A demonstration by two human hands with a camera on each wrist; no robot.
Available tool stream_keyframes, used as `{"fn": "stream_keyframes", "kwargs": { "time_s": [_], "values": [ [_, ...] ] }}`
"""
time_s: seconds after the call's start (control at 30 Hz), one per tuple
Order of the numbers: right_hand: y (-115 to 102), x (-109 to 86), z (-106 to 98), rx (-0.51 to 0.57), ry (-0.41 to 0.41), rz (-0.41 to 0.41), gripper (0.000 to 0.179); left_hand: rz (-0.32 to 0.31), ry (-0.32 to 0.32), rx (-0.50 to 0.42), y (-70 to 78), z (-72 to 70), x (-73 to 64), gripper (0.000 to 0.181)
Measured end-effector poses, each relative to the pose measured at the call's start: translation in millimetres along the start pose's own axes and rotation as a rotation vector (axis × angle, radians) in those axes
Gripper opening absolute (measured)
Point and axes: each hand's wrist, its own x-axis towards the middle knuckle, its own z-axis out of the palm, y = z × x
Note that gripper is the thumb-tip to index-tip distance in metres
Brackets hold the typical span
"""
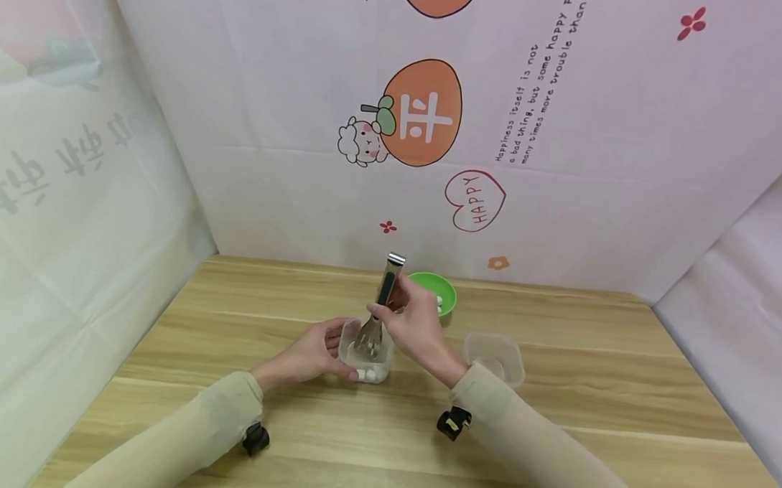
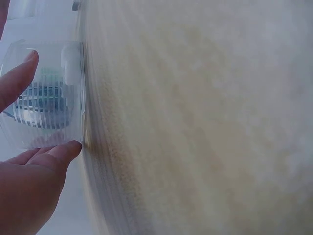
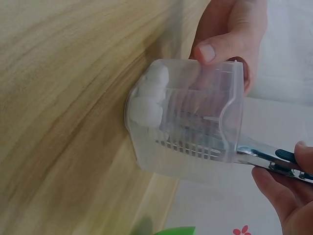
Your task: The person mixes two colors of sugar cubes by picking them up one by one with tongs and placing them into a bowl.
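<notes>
My left hand (image 1: 306,354) holds a clear plastic container (image 3: 226,83) at its side, with the thumb on the near wall and the fingers on the far left. Several white rounded pieces (image 3: 146,111) sit at the container's bottom. Between the thumb and fingers of my right hand (image 1: 419,330) are metal food tongs (image 1: 386,287) with dark inlays on the handle. Their slotted heads (image 1: 368,341) point down inside the container, above the pieces in the right wrist view. In the left wrist view the slotted metal shows through the container wall.
A green bowl (image 1: 450,293) with white pieces in it stands behind my right hand. To the right, a clear plastic lid (image 1: 511,357) lies on the wooden table (image 1: 332,443). Printed white sheeting (image 1: 289,197) rises behind the table and at both sides.
</notes>
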Motion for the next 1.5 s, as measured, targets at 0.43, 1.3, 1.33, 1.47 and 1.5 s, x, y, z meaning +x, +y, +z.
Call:
{"fn": "stream_keyframes", "kwargs": {
  "time_s": [0.43,1.3,1.33,1.47,1.5],
  "values": [
    [0,-1.3,-11,0.006,0.026,0.026,0.023,-0.006,-0.001,-0.01,2.3,0.9,0.1,0.101],
    [4,2.8,-14,0.065,0.132,0.01,0.022,0.0,-0.002,-0.014,-0.8,0.3,0.9,0.103],
    [3,3.9,-16,0.079,0.142,0.01,0.021,-0.003,-0.001,-0.016,-0.9,0.1,0.9,0.103],
    [-1,8.1,-23,0.132,0.164,0.03,0.018,-0.01,0.0,-0.026,-0.4,-0.2,0.6,0.103],
    [-2,9.2,-26,0.148,0.168,0.038,0.018,-0.011,0.0,-0.029,-0.1,-0.2,0.4,0.103]
  ]
}}
